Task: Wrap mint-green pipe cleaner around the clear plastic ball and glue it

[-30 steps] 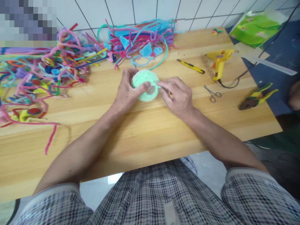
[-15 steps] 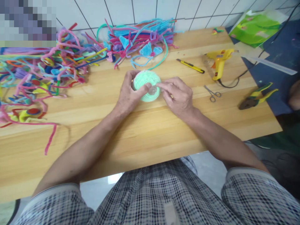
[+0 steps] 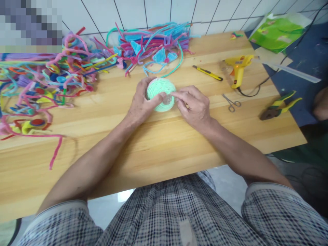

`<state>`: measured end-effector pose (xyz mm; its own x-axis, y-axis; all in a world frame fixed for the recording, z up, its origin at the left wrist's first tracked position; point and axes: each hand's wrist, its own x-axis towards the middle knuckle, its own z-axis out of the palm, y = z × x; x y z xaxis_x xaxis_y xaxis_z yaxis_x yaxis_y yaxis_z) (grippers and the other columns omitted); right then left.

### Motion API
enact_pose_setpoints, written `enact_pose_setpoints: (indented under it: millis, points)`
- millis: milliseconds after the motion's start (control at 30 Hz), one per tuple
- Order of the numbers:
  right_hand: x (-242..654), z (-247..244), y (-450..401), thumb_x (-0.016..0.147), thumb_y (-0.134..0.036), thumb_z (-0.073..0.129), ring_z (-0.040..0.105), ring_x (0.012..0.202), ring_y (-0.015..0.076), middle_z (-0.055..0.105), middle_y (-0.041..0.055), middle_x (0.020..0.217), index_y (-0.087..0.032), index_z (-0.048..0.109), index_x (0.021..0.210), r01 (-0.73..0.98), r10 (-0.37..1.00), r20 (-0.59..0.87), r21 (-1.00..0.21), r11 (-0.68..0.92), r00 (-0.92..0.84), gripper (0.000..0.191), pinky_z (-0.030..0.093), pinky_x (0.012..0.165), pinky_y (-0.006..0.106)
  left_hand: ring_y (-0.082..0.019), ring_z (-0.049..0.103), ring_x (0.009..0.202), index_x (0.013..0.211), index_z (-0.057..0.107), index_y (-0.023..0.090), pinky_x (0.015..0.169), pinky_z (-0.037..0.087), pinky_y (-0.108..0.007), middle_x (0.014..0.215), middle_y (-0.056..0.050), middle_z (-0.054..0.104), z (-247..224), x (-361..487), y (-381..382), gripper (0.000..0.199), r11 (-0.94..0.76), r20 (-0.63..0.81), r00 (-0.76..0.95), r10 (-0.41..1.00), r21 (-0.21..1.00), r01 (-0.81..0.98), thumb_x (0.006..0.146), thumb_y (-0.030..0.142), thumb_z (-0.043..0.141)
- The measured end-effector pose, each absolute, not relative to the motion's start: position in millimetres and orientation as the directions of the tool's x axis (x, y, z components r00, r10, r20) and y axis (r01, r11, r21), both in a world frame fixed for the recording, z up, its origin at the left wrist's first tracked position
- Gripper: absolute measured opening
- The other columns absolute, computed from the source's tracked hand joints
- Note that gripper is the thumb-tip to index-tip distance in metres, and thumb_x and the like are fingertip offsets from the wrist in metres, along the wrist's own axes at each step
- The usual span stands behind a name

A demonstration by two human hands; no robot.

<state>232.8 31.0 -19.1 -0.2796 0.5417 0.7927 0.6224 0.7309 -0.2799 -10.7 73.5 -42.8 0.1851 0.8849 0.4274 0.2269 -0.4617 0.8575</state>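
My left hand (image 3: 142,102) is wrapped round a mint-green, ridged round piece (image 3: 161,88) that looks wound from fuzzy pipe cleaner. The thumb lies over its front, beside a greyish, see-through patch near the lower middle. At the piece's right edge, my right hand (image 3: 196,104) is closed, thumb and index finger pinched together with the index tip touching the rim. What lies between those fingertips is too small to make out. Both hands are a little above the wooden table (image 3: 153,150).
Tangled pipe cleaners (image 3: 38,78) cover the left side, and a bundle (image 3: 153,37) lies by the tiled wall. On the right are a yellow cutter knife (image 3: 208,72), a glue gun (image 3: 238,70) with a cord, small scissors (image 3: 231,103) and pliers (image 3: 278,106). A green bag (image 3: 280,32) stands behind.
Hardly anything differs. The right hand has shifted very slightly, still pinching at the green piece's edge, and the left hand keeps its hold. The view has moved a touch.
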Motion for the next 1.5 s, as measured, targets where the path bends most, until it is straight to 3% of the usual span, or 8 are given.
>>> enact_pose_setpoints:
  millis: [300, 533, 767, 900, 1033, 1133, 1333, 1500]
  points:
    - [233.9, -18.0, 31.1, 0.113, -0.019, 0.057, 0.08, 0.105, 0.0208, 0.083, 0.0036, 0.111, -0.031, 0.082, 0.13, 0.648, 0.583, 0.754, -0.286, 0.706, -0.302, 0.032, 0.065, 0.091, 0.037, -0.035, 0.072, 0.136, 0.139, 0.061, 0.028, 0.121, 0.06, -0.055, 0.138, -0.008, 0.072, -23.0, -7.2, 65.7, 0.075, -0.373, 0.327, 0.225, 0.918, 0.903, 0.213, 0.089, 0.078, 0.085]
    - [242.4, -6.8, 35.4, 0.113, -0.027, 0.063, 0.077, 0.106, 0.0282, 0.084, 0.0041, 0.116, -0.033, 0.079, 0.132, 0.71, 0.481, 0.832, -0.159, 0.686, -0.278, 0.026, 0.061, 0.096, 0.051, -0.032, 0.072, 0.133, 0.139, 0.059, 0.03, 0.117, 0.063, -0.051, 0.139, -0.008, 0.072, -25.4, -7.1, 62.7, 0.073, -0.399, 0.359, 0.21, 0.91, 0.895, 0.198, 0.092, 0.082, 0.08]
    - [244.6, -2.6, 31.8, 0.113, -0.041, 0.063, 0.074, 0.116, 0.0319, 0.079, 0.0052, 0.117, -0.038, 0.078, 0.123, 0.693, 0.65, 0.728, -0.353, 0.628, -0.218, 0.018, 0.057, 0.111, 0.058, -0.032, 0.07, 0.135, 0.14, 0.056, 0.032, 0.117, 0.062, -0.05, 0.139, -0.008, 0.07, -36.3, -8.7, 65.3, 0.069, -0.44, 0.4, 0.204, 0.894, 0.87, 0.222, 0.096, 0.082, 0.074]
    - [252.1, -11.5, 43.2, 0.115, -0.044, 0.06, 0.072, 0.097, 0.0274, 0.076, 0.004, 0.098, -0.032, 0.075, 0.108, 0.632, 0.633, 0.756, -0.411, 0.657, -0.167, 0.021, 0.059, 0.099, 0.053, -0.031, 0.071, 0.132, 0.139, 0.056, 0.031, 0.116, 0.062, -0.05, 0.136, -0.008, 0.07, -43.6, -9.5, 69.1, 0.068, -0.441, 0.418, 0.145, 0.897, 0.869, 0.224, 0.098, 0.082, 0.072]
    - [261.4, -24.3, 62.1, 0.112, -0.058, 0.061, 0.07, 0.086, 0.0228, 0.075, 0.0036, 0.088, -0.028, 0.069, 0.093, 0.643, 0.724, 0.689, -0.56, 0.522, 0.013, 0.036, 0.061, 0.086, 0.045, -0.033, 0.071, 0.129, 0.139, 0.057, 0.029, 0.116, 0.061, -0.054, 0.135, -0.009, 0.069, -47.1, -9.2, 74.3, 0.069, -0.441, 0.423, 0.127, 0.897, 0.873, 0.207, 0.097, 0.082, 0.073]
    - [263.4, -29.8, 68.0, 0.111, -0.066, 0.059, 0.07, 0.08, 0.0196, 0.077, 0.0019, 0.089, -0.026, 0.069, 0.097, 0.612, 0.754, 0.655, -0.613, 0.499, 0.042, 0.043, 0.061, 0.077, 0.039, -0.033, 0.069, 0.133, 0.144, 0.058, 0.029, 0.121, 0.057, -0.056, 0.141, -0.01, 0.069, -47.6, -8.1, 75.8, 0.073, -0.443, 0.426, 0.126, 0.896, 0.875, 0.196, 0.096, 0.08, 0.076]
    - [239.8, -17.7, 42.3, 0.108, -0.05, 0.069, 0.075, 0.111, 0.0266, 0.08, 0.0076, 0.118, -0.029, 0.072, 0.126, 0.599, 0.619, 0.767, -0.419, 0.682, -0.168, 0.028, 0.065, 0.098, 0.048, -0.035, 0.066, 0.139, 0.143, 0.062, 0.027, 0.126, 0.054, -0.057, 0.146, -0.011, 0.07, -48.9, -3.1, 74.0, 0.077, -0.463, 0.454, 0.093, 0.886, 0.856, 0.229, 0.093, 0.084, 0.076]
    - [221.0, -15.7, 32.3, 0.104, -0.042, 0.073, 0.072, 0.128, 0.0329, 0.076, 0.0114, 0.135, -0.03, 0.068, 0.137, 0.585, 0.541, 0.791, -0.303, 0.752, -0.286, 0.035, 0.059, 0.115, 0.061, -0.035, 0.066, 0.141, 0.142, 0.061, 0.028, 0.127, 0.052, -0.055, 0.145, -0.011, 0.07, -48.9, -1.2, 75.5, 0.077, -0.501, 0.494, 0.097, 0.864, 0.825, 0.263, 0.094, 0.085, 0.074]
